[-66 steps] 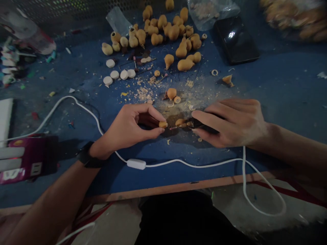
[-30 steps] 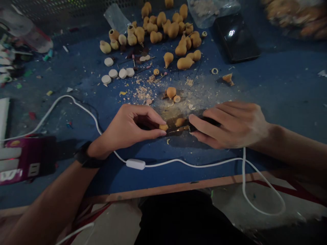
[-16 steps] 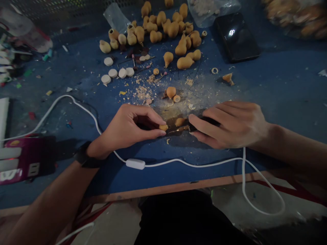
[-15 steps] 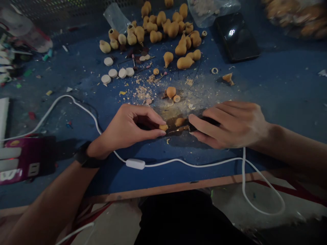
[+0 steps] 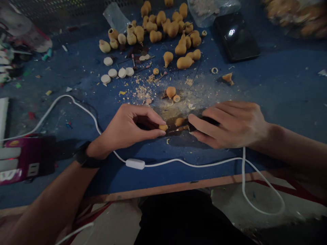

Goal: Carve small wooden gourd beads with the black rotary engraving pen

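My left hand (image 5: 130, 127) pinches a small ochre gourd piece (image 5: 163, 127) between thumb and fingertips. My right hand (image 5: 230, 125) is wrapped around a black rotary tool (image 5: 204, 121), partly hidden by the fingers. Its thin metal bit (image 5: 178, 129) points left and ends just beside the pinched piece. Another small gourd piece (image 5: 180, 121) lies just above the bit. A white cable (image 5: 189, 164) runs close below both hands. Farther up, many dried gourds (image 5: 163, 37) lie in a loose heap.
Sawdust (image 5: 141, 92) and white discs (image 5: 114, 72) lie on the blue worktop (image 5: 281, 85). A black flat device (image 5: 236, 36) and a plastic bag (image 5: 212, 12) are at the back. A cable switch (image 5: 135, 163) sits near the wooden front edge (image 5: 178, 186).
Since the oldest frame, the tool has shifted slightly and the view has drifted a little. Across the last half second, nothing has visibly changed.
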Tool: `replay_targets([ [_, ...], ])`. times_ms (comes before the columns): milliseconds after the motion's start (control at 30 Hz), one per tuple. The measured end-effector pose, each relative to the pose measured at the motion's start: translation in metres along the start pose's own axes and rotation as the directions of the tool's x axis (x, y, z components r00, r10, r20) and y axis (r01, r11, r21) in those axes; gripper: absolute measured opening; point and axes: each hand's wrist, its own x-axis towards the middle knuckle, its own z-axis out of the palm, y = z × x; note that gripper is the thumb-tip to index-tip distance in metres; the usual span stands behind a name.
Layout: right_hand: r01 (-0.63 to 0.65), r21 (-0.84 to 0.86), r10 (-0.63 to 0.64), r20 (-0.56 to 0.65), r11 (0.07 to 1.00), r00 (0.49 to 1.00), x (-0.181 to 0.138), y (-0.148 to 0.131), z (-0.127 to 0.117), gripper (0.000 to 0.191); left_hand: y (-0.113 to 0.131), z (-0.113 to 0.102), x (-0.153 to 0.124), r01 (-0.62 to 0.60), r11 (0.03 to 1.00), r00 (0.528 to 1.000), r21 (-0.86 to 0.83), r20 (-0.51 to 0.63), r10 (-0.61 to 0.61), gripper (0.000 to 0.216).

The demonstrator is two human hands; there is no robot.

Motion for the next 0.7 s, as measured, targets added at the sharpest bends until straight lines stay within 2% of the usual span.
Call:
replay_targets([
  [200,-0.021,0.056,0.022,-0.019,0.998,1.0,-0.0019,-0.0004,0.0016,0.027,0.0008,0.0007,0.0,0.0,1.0,1.0,-0.017,-0.003,0.0,0.015],
  [367,-0.033,0.038,0.03,0.089,0.999,0.996,-0.0018,-0.0005,0.0012,0.031,0.0019,0.0018,-0.0002,-0.001,1.0,1.0,-0.021,-0.021,0.0,0.014],
  [533,0.011,0.037,-0.009,-0.062,0.999,0.998,0.0025,0.0005,-0.0008,0.027,0.0009,0.001,0.0001,0.0,1.0,1.0,-0.016,-0.004,0.0,0.018],
  [700,-0.024,0.08,0.029,-0.058,0.997,0.998,0.0021,-0.0005,0.0004,0.025,-0.0008,0.0006,-0.0003,-0.03,1.0,1.0,-0.008,-0.005,0.03,0.016],
])
